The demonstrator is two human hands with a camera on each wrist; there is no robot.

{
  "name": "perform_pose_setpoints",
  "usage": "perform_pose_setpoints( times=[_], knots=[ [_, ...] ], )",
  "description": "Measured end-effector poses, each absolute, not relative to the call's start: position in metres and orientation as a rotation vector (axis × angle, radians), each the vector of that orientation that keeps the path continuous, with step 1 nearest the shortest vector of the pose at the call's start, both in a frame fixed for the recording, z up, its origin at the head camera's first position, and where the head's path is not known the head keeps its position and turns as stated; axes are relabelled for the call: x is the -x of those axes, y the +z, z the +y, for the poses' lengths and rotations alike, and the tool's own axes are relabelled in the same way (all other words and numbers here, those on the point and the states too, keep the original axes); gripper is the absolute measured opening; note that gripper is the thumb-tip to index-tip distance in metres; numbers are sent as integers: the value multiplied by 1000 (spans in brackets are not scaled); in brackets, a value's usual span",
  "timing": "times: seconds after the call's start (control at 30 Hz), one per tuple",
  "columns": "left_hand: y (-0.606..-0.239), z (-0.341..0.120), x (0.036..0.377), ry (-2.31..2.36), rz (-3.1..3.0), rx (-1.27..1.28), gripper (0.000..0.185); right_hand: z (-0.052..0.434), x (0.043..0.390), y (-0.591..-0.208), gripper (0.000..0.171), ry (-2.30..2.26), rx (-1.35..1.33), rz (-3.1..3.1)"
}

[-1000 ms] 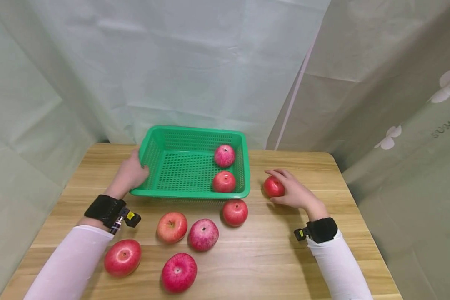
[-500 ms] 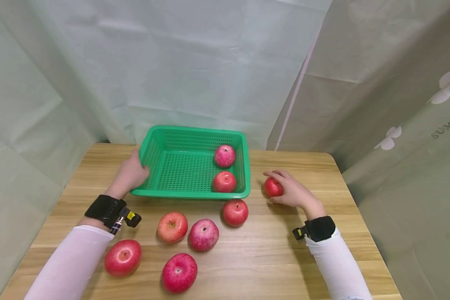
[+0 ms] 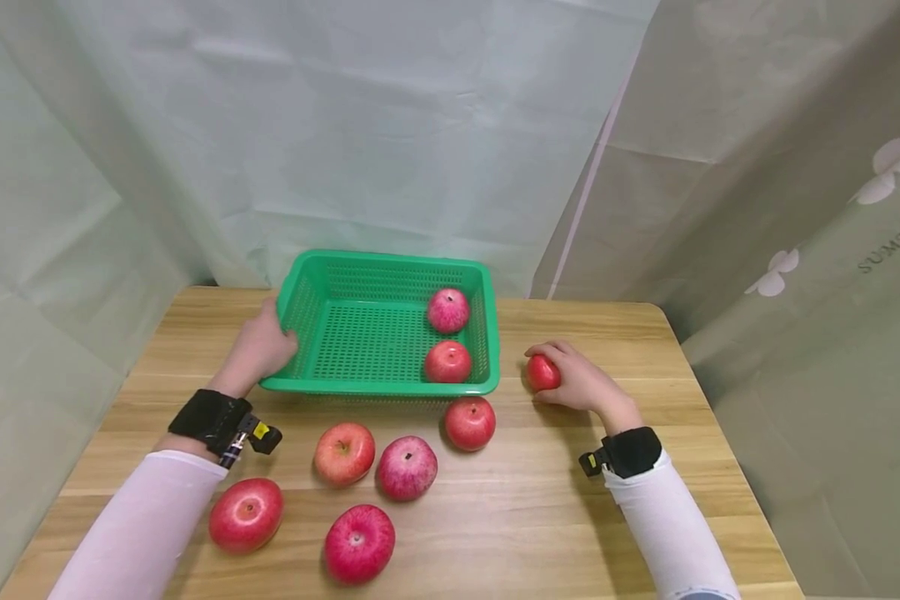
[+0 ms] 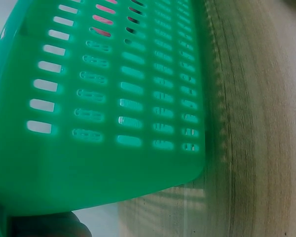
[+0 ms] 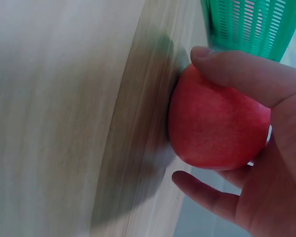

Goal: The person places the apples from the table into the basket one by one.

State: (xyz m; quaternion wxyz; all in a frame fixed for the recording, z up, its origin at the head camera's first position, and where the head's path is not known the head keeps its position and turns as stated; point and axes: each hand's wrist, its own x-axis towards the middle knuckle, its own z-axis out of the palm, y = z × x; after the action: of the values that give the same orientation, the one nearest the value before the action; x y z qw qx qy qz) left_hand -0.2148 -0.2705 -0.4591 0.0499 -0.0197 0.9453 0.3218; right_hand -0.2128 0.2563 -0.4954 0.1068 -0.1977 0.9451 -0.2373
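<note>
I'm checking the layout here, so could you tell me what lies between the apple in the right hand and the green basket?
In the head view, only bare wooden table lies between the apple held by the right hand and the green basket.

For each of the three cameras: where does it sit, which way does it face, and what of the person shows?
Head: above, facing forward and down at the wooden table; both sleeves, left hand on the green basket, right hand gripping an apple.
Left wrist: low beside the basket wall; only a dark blurred bit at the bottom edge.
Right wrist: close on the gripped apple; fingers show.
Shared: all see the basket.
</note>
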Motion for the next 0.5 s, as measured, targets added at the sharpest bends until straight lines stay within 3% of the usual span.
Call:
perform_pose_setpoints(
  times=[0.5],
  knots=[
    [-459,-271,215,977,2865,80,73,253,214,-494,74,-670,531,2761]
  ],
)
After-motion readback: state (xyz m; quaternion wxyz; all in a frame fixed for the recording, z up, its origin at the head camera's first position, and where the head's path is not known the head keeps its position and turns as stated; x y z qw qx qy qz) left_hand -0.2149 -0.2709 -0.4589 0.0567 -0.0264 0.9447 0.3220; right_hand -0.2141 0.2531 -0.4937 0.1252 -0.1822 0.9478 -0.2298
